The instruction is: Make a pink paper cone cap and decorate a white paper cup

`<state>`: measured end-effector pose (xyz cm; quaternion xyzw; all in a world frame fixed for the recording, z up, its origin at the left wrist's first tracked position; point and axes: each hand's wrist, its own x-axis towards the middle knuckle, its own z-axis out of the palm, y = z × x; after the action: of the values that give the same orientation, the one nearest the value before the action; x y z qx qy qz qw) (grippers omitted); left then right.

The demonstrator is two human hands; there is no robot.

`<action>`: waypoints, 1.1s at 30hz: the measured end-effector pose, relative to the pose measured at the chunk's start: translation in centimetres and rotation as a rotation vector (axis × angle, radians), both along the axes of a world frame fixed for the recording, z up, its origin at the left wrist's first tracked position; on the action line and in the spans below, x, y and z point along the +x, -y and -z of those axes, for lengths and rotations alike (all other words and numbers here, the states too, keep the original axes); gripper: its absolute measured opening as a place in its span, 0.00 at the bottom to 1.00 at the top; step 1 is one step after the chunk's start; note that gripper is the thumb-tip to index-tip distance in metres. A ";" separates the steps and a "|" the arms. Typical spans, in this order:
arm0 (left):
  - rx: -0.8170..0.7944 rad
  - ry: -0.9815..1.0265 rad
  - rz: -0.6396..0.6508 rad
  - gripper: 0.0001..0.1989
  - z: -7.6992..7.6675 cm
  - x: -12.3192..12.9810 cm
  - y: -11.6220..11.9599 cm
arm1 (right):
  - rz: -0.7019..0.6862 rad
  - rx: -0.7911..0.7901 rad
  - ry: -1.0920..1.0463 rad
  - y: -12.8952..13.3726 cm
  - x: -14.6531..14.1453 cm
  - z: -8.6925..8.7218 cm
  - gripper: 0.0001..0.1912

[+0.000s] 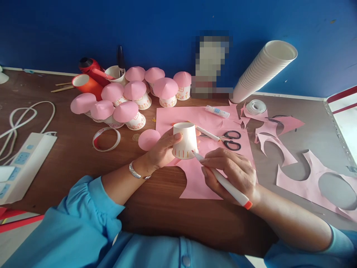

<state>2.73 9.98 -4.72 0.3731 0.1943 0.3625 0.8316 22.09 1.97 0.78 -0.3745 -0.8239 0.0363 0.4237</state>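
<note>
My left hand [164, 147] is wrapped round a white paper cup [184, 138] and holds it above the pink paper. Short coloured strokes run in a row along the cup's lower rim. In my right hand [231, 173] is a white marker pen [227, 185] with an orange end, gripped like a pencil. Its tip meets the cup near the lower right edge, or is very close to it. Behind the cup, a second white marker [208, 133] and black-handled scissors [232, 140] lie on the pink paper sheet [192, 186]. A pink paper disc [149, 140] lies left of the cup.
Several decorated cups with pink cone roofs [166, 89] stand at the back left. A tall stack of paper cups [264, 70] leans against the blue wall. Glue tube [217, 111], clear tape [256, 107], paper scraps [315, 186], a tape roll [106, 139] and a power strip [30, 163] lie around.
</note>
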 end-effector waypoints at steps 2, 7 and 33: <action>-0.002 -0.003 -0.001 0.28 0.0 0.0 0.0 | 0.003 0.002 0.000 0.0 0.0 0.0 0.07; -0.015 -0.002 0.004 0.28 0.0 0.0 0.0 | 0.006 0.008 -0.003 0.0 -0.1 0.1 0.07; -0.003 -0.016 -0.015 0.26 -0.8 0.2 0.0 | -0.009 -0.040 -0.012 0.2 -0.3 0.1 0.08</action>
<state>2.89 9.97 -3.95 0.3735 0.2044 0.3651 0.8279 21.83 1.80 0.64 -0.3789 -0.8223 0.0570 0.4207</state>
